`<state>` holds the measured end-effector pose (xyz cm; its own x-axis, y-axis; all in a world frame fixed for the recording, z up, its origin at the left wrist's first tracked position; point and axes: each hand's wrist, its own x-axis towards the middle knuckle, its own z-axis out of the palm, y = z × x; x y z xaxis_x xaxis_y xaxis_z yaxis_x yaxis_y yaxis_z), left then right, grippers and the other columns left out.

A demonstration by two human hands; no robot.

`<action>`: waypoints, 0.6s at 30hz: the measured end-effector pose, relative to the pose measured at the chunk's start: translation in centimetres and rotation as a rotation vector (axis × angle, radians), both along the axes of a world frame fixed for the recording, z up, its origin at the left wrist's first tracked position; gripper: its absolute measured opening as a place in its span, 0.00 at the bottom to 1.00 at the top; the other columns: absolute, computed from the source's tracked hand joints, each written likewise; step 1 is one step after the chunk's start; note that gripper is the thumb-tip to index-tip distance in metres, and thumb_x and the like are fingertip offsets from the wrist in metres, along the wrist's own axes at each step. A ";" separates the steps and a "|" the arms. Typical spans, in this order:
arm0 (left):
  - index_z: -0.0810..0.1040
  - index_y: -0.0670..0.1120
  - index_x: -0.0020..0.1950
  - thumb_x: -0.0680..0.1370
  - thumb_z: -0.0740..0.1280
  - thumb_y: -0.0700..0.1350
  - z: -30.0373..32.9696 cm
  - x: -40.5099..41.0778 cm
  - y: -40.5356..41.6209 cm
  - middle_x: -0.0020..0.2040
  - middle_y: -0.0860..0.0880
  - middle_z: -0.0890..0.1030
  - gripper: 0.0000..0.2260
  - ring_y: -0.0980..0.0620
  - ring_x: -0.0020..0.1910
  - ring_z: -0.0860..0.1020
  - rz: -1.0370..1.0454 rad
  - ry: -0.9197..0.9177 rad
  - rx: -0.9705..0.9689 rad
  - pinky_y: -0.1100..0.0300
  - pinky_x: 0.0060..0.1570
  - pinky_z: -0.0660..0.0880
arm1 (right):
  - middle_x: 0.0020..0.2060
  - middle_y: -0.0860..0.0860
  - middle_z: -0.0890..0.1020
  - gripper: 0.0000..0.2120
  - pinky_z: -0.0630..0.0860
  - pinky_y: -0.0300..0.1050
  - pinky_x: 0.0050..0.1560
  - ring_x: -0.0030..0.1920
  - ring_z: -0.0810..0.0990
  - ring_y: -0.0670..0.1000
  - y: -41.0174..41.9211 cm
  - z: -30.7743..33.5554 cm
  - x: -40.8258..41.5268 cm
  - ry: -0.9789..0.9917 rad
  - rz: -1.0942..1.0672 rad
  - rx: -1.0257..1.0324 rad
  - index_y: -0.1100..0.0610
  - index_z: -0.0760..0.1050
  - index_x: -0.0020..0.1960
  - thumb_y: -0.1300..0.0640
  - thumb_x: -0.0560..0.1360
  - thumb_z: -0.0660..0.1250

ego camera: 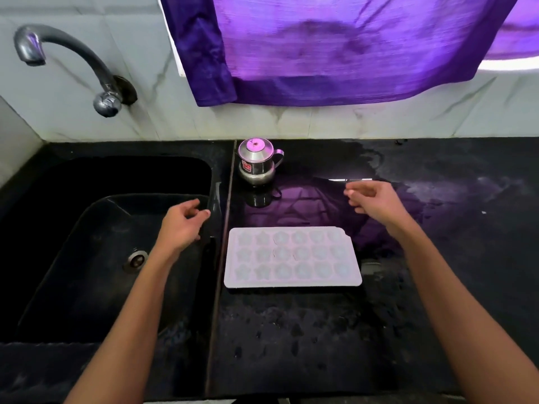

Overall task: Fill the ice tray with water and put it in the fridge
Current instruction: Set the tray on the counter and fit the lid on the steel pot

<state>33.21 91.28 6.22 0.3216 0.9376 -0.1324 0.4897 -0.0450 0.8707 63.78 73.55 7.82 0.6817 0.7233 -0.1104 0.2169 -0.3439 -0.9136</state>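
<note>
- Hovering loosely curled and empty, left hand (pixel 183 225) and right hand (pixel 376 201) flank the ice tray (pixel 292 258), flat on the counter (pixel 291 339) just below them.
- Risk: the shallow tray likely spills if tilted when filled and carried.

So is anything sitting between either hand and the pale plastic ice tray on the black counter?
Nothing visible. The pale plastic ice tray lies flat on bare black counter, with the left hand and right hand hovering empty beyond its far corners. The small steel pot stands further back, out of the way.
</note>
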 end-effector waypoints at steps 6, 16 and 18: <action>0.67 0.38 0.71 0.76 0.67 0.45 1.5 5.8 2.8 0.59 0.44 0.76 0.25 0.51 0.49 0.77 -0.059 -0.061 -0.018 0.61 0.42 0.78 | 0.50 0.53 0.81 0.15 0.77 0.41 0.51 0.45 0.80 0.45 8.4 1.5 0.1 0.021 0.173 0.038 0.60 0.75 0.63 0.58 0.78 0.65; 0.71 0.44 0.67 0.73 0.69 0.56 -0.3 12.9 6.8 0.61 0.50 0.77 0.27 0.53 0.61 0.75 -0.157 -0.120 -0.166 0.66 0.57 0.71 | 0.56 0.50 0.78 0.23 0.73 0.44 0.60 0.56 0.76 0.47 17.2 -1.0 -1.0 0.110 0.313 -0.056 0.58 0.71 0.65 0.44 0.77 0.63; 0.70 0.45 0.68 0.73 0.68 0.58 -0.8 12.9 7.0 0.62 0.51 0.77 0.28 0.55 0.61 0.75 -0.186 -0.101 -0.182 0.62 0.61 0.69 | 0.50 0.50 0.79 0.21 0.74 0.44 0.55 0.49 0.77 0.46 17.4 -1.7 -1.3 0.096 0.343 -0.063 0.58 0.74 0.60 0.43 0.76 0.64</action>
